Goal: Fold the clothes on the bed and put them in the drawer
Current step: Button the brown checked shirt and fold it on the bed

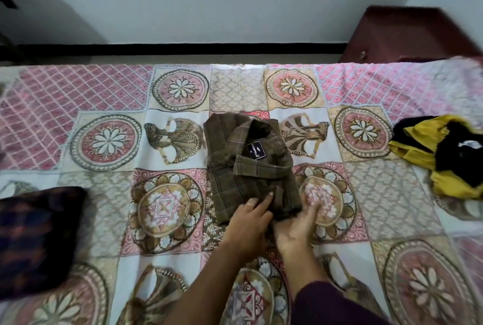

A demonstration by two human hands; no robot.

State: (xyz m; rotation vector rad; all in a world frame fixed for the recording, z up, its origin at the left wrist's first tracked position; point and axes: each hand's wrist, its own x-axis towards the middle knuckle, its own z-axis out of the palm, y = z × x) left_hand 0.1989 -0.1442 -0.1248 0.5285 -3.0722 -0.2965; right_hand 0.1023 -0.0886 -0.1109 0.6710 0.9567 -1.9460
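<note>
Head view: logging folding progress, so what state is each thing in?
brown checked shirt: folded, collar up, on the bedspread
yellow and black garment: crumpled, unfolded
left hand: fingers straight, pressing the shirt's near edge
right hand: at the shirt's near corner, grip unclear

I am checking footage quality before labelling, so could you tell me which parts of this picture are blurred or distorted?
Head view: the brown checked shirt at centre is fairly sharp; the right hand is motion-blurred; the yellow and black garment and dark pillow smear near the edges; the wide lens bows the bedspread.
</note>
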